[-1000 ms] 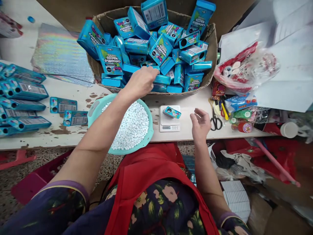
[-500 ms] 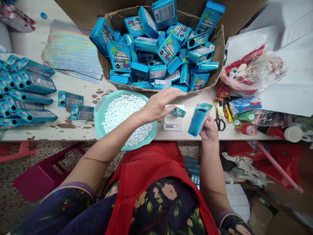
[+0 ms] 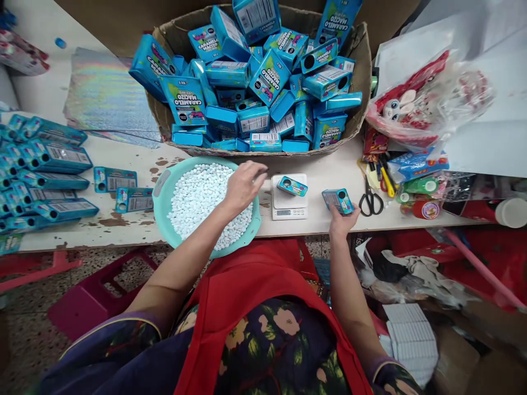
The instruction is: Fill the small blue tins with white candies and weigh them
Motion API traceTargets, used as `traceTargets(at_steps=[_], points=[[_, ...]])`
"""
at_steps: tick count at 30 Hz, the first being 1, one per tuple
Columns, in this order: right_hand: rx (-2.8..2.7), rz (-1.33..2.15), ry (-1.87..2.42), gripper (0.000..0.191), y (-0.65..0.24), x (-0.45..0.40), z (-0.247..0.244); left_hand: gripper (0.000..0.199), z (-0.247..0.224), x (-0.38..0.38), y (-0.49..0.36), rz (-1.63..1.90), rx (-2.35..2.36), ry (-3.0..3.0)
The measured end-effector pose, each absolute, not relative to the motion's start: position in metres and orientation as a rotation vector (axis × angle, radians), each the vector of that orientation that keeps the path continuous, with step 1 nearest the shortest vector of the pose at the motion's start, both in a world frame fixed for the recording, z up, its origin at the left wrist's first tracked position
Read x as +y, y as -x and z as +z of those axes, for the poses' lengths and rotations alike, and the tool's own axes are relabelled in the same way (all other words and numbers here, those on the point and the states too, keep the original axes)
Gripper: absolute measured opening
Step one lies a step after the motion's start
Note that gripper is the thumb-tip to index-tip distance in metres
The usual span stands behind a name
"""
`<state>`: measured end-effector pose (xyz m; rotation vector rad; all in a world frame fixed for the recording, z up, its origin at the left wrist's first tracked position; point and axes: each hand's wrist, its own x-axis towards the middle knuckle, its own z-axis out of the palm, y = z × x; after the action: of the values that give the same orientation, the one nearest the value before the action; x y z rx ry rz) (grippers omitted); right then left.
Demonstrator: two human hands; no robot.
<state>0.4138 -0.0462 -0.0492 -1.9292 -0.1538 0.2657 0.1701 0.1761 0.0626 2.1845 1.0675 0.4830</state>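
My left hand [image 3: 245,187] hovers over the right side of a mint-green basin [image 3: 160,200], fingers loosely bent and apart, with nothing visible in them. Small white candies [image 3: 201,195] fill the basin. To its right, a white digital scale [image 3: 289,198] carries one small blue candy tin [image 3: 292,186], a dark round opening in its end. My right hand [image 3: 345,219] grips another blue candy tin [image 3: 337,201] right of the scale. That tin shows its printed label side and an end with a dark opening; whether it touches the table I cannot tell.
Behind the scale stands a cardboard box [image 3: 362,66] heaped with blue tins. More tins [image 3: 61,156] are stacked at the left, two lying apart near the basin. Scissors [image 3: 371,203], a yellow cutter [image 3: 386,181] and bagged items [image 3: 428,109] lie at the right.
My left hand has moved left from above the scale to over the basin. The tin in my right hand has been lowered and turned, its printed end now facing up.
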Motion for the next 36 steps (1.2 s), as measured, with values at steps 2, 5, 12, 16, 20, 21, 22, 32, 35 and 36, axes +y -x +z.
traceTargets(at_steps=[2,5,12,16,20,21,22,32,35,36], points=[[-0.221,0.162,2.024,0.085,-0.399,-0.050,-0.035,0.018,0.051,0.173,-0.142,0.491,1.321,-2.226],[-0.533,-0.103,2.131,0.095,-0.370,-0.045,-0.008,0.021,0.027,0.164,-0.102,0.298,1.449,-2.261],[-1.006,0.376,2.009,0.051,-0.345,0.035,0.009,0.031,0.008,0.155,-0.080,0.345,1.543,-1.881],[-1.025,0.360,1.953,0.044,-0.339,0.051,0.037,0.041,0.025,0.169,-0.069,0.758,1.477,-0.955],[-1.265,0.360,1.835,0.038,-0.304,0.047,0.088,0.054,0.066,0.169,-0.071,0.779,1.178,-0.444],[-1.332,0.389,1.797,0.037,-0.293,0.047,0.098,0.057,0.080,0.165,-0.076,0.810,1.125,-0.429],[-1.395,0.419,1.762,0.036,-0.282,0.048,0.104,0.058,0.093,0.161,-0.083,0.857,1.077,-0.443],[-1.587,0.442,1.648,0.034,-0.233,0.055,0.102,0.057,0.129,0.135,-0.120,1.246,1.069,-0.803],[-1.552,0.453,1.656,0.032,-0.232,0.056,0.102,0.059,0.130,0.139,-0.122,1.223,1.061,-0.764],[-1.533,0.466,1.665,0.032,-0.232,0.056,0.101,0.060,0.131,0.140,-0.122,1.211,1.056,-0.750]])
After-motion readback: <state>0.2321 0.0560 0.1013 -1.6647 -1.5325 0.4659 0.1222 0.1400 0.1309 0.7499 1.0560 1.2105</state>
